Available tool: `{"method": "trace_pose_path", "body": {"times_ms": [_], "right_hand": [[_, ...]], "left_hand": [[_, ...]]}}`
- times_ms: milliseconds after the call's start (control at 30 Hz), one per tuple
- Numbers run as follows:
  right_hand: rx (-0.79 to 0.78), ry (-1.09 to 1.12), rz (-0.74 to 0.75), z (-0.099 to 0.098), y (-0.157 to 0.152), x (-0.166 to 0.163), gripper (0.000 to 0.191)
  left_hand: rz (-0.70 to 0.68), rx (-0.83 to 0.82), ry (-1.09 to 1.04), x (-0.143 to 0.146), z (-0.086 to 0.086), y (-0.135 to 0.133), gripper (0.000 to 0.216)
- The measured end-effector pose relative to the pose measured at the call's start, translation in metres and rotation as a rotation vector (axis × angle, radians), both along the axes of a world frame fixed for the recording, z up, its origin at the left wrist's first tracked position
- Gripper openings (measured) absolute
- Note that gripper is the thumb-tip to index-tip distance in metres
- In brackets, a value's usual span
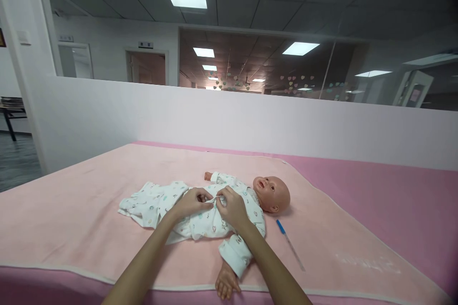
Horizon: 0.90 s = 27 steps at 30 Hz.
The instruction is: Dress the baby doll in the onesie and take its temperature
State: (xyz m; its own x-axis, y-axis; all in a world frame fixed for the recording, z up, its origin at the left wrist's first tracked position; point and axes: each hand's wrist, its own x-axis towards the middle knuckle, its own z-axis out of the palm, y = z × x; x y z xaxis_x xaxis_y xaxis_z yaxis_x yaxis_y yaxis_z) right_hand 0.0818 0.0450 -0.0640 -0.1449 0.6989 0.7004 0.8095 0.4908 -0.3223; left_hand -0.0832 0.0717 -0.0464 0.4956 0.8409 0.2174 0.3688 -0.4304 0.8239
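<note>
A baby doll (pixel 271 192) lies on its back on a light pink blanket (pixel 78 219), head to the right. It wears a white printed onesie (pixel 157 202). My left hand (pixel 193 200) and my right hand (pixel 232 207) meet over the doll's chest, each with fingers pinched on the front of the onesie. The doll's near arm (pixel 229 267) sticks out towards me, past the blanket's edge.
A blue-capped pen or thermometer (pixel 289 244) lies on the blanket just right of the doll. The blanket covers a darker pink surface (pixel 393 200). A white partition wall (pixel 250 119) stands behind, with an office and glass walls beyond it.
</note>
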Motion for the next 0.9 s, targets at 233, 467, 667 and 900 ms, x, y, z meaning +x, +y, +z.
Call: {"method": "trace_pose_path", "body": {"times_ms": [233,467,667,900], "right_hand": [[-0.013,0.003,0.010,-0.0003,0.0003,0.0003,0.010],[-0.025,0.000,0.032,0.0003,-0.0011,0.0014,0.012],[-0.047,0.013,0.048,0.0019,-0.0019,0.0016,0.015],[-0.042,0.022,0.053,0.0002,-0.0009,0.0023,0.013]], "left_hand": [[0.077,0.167,0.044,0.0058,-0.0012,-0.0023,0.014],[0.048,0.102,-0.008,0.0019,-0.0004,-0.0028,0.018],[0.032,0.047,-0.045,-0.0002,0.0002,-0.0015,0.017],[0.047,-0.003,-0.059,-0.0011,0.0037,-0.0042,0.018]]}}
